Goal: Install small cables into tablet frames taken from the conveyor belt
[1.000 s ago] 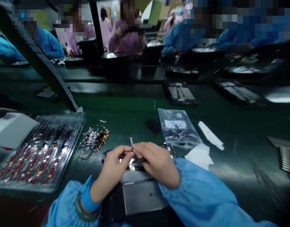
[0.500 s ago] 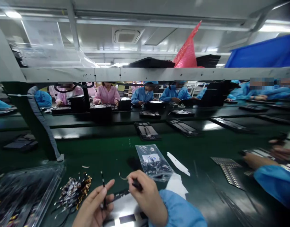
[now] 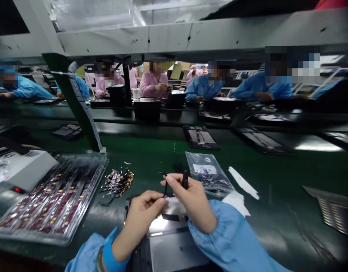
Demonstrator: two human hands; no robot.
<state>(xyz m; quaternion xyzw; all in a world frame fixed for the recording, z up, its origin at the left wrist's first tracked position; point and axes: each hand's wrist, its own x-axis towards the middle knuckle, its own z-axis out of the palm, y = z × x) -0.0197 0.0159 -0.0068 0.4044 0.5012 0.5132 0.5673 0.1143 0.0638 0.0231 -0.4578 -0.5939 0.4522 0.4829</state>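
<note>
My left hand (image 3: 147, 211) is closed, thumb and forefinger pinching the lower end of a thin black strip (image 3: 165, 187), which looks like a small cable. Its upper part is pinched between the fingertips of my right hand (image 3: 192, 198). A dark, pen-like tool (image 3: 185, 180) also sticks up from the right hand; its kind is not clear. Below both hands lies a flat, tablet-like device (image 3: 174, 249) with silver plates and a dark frame, partly covered by the hands and the right sleeve. To the left is a loose pile of small cables (image 3: 118, 182) with gold-coloured ends.
A clear plastic tray (image 3: 49, 204) of small parts stands at left, beside a white box (image 3: 32, 166). Beyond my hands lie a zip bag (image 3: 209, 172) and white paper pieces (image 3: 243, 183). A green post (image 3: 77, 102) rises left. Co-workers sit across the line.
My view has swung left and down. My hands have come together: the black strip, earlier upright in my left hand alone, is now held between both. The right hand's pale curled strip no longer shows clearly.
</note>
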